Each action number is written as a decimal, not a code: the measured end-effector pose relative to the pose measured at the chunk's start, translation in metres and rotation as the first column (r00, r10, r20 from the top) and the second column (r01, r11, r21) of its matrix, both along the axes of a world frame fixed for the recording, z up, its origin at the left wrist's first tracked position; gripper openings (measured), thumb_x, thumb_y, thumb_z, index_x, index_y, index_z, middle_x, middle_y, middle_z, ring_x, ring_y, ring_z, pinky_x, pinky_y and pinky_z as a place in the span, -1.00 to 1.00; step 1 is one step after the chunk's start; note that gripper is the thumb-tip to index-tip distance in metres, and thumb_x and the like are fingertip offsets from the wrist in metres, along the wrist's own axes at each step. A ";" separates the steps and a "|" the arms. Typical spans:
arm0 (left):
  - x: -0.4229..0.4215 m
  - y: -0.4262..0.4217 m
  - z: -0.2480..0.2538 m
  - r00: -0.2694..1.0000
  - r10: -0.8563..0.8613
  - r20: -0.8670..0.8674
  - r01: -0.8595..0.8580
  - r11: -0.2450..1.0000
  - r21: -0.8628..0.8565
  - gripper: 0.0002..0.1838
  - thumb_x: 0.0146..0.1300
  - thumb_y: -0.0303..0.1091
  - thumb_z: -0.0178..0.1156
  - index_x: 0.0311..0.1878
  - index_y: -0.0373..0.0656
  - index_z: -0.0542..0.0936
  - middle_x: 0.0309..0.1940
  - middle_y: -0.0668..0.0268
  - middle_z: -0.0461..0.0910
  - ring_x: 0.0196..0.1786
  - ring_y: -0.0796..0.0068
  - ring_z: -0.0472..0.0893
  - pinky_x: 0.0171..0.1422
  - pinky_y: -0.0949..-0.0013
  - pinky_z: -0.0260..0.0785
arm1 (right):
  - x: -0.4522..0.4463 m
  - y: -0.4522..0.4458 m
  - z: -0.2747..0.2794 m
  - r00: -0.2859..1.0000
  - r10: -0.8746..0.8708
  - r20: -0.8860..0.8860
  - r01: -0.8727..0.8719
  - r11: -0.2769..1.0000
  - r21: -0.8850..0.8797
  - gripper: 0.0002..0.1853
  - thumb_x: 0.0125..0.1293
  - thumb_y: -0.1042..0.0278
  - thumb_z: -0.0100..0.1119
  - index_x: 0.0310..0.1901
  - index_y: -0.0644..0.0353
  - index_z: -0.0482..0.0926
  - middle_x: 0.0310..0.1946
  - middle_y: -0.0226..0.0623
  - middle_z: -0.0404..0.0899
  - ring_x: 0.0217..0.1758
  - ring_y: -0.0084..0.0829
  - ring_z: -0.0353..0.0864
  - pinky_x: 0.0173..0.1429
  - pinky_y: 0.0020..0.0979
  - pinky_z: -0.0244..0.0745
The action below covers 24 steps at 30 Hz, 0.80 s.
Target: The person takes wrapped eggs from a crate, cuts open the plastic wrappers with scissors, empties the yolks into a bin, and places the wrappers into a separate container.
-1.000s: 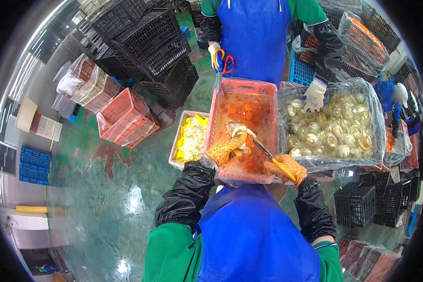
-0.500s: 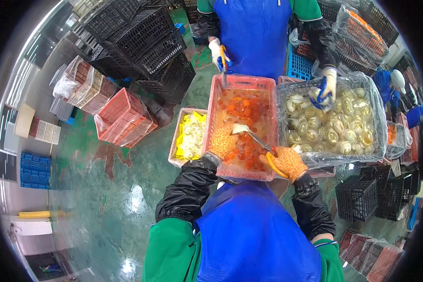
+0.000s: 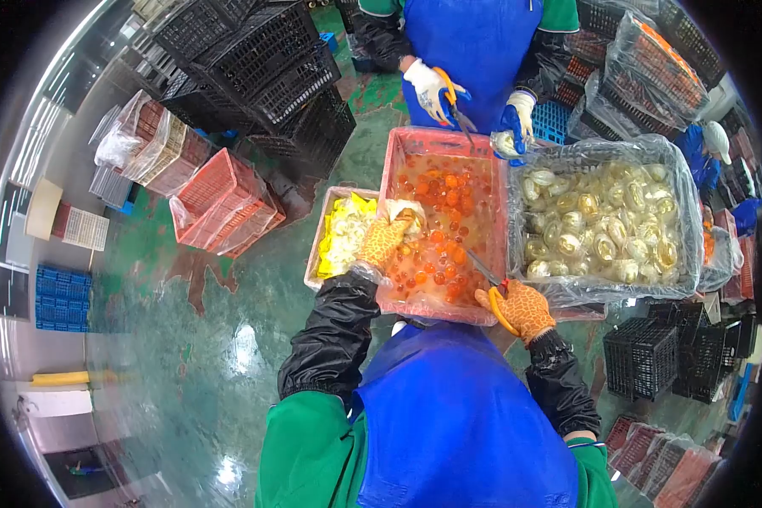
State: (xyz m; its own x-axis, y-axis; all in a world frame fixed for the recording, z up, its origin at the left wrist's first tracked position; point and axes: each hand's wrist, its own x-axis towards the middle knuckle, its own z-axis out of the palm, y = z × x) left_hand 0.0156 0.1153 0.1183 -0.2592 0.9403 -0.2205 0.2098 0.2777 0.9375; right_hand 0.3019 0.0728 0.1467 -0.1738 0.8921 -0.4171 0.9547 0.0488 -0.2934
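My left hand [image 3: 383, 244], in an orange patterned glove, is closed on a pale plastic packet [image 3: 406, 215] with something brownish in it. It is over the left side of a pink crate [image 3: 386, 169] of cloudy liquid and orange round pieces [image 3: 453, 199]. In my right hand [image 3: 523, 311], gloved alike, are scissors [image 3: 485, 269] with yellow and red handles. Their blades point up and left over the crate's right side, apart from the packet. A smaller crate [image 3: 311, 269] to the left contains yellow and whitish plastic pieces [image 3: 347, 230].
To the right, a plastic-lined crate [image 3: 690, 212] holds many clear packets [image 3: 605, 245]. Opposite me, a co-worker in a blue apron [image 3: 466, 59] holds scissors [image 3: 459, 110] and a packet [image 3: 505, 144]. Black crates [image 3: 267, 76] and red crates [image 3: 229, 203] are stacked on the green floor [image 3: 186, 364].
My left hand has moved left and up with the packet, away from my scissors. The co-worker's hand has brought a packet from the lined crate to the pink crate's far corner.
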 end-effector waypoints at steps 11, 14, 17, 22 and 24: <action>-0.152 -0.024 -0.065 0.977 0.050 -0.208 -0.067 0.995 -0.075 -0.46 0.20 0.00 0.24 -0.15 -0.44 0.58 -0.43 0.05 0.64 -0.46 0.32 0.67 -0.30 0.27 0.52 | 0.009 -0.027 -0.029 0.970 -0.142 -0.197 0.103 0.976 -0.192 -0.29 0.20 -0.31 0.08 -0.24 0.43 0.58 -0.36 0.16 0.59 -0.31 0.05 0.64 -0.29 -0.13 0.52; -0.159 -0.028 -0.047 0.891 -0.072 -0.449 0.049 0.997 -0.064 -0.48 0.19 -0.09 0.26 -0.13 -0.52 0.56 -0.42 0.03 0.62 -0.38 0.29 0.68 -0.31 0.29 0.53 | 0.014 -0.034 -0.044 0.979 -0.129 -0.158 0.098 0.977 -0.188 -0.34 0.22 -0.28 0.06 -0.27 0.36 0.59 -0.39 0.15 0.58 -0.37 -0.01 0.65 -0.34 -0.13 0.51; -0.130 -0.022 -0.040 0.972 0.169 -0.166 -0.187 0.977 -0.103 -0.55 0.24 -0.20 0.21 -0.12 -0.53 0.55 -0.30 0.08 0.61 -0.29 0.33 0.67 -0.31 0.32 0.55 | 0.006 -0.039 -0.013 0.972 -0.140 -0.190 0.092 0.966 -0.241 -0.41 0.29 -0.21 -0.04 -0.19 0.28 0.61 -0.23 0.18 0.59 -0.05 0.16 0.54 -0.01 0.01 0.40; -0.027 0.028 -0.021 0.984 -0.126 -0.126 0.142 0.982 0.125 -0.63 0.32 -0.20 0.16 0.02 -0.31 0.56 -0.19 0.19 0.64 -0.16 0.35 0.63 -0.09 0.35 0.50 | 0.011 -0.045 0.010 0.993 -0.050 -0.107 0.016 0.954 -0.298 -0.38 0.27 -0.26 -0.08 -0.19 0.26 0.62 -0.22 0.14 0.61 -0.04 0.11 0.57 0.05 -0.01 0.44; 0.032 0.042 -0.017 0.912 -0.298 -0.281 0.358 0.913 0.194 -0.62 0.30 -0.17 0.18 0.04 -0.27 0.56 -0.17 0.14 0.65 -0.10 0.30 0.63 0.03 0.29 0.46 | 0.021 -0.054 -0.009 0.979 -0.191 -0.073 0.160 0.938 -0.308 -0.32 0.23 -0.32 -0.06 -0.15 0.28 0.62 -0.17 0.14 0.61 -0.01 0.09 0.57 0.09 -0.05 0.45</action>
State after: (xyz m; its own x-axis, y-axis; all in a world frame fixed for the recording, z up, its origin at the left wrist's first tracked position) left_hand 0.0474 0.1572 0.1009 0.0561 0.9973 0.0482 0.4773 -0.0691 0.8760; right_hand 0.3226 0.0186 0.1373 -0.0805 0.7489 -0.6578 0.9050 -0.2215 -0.3631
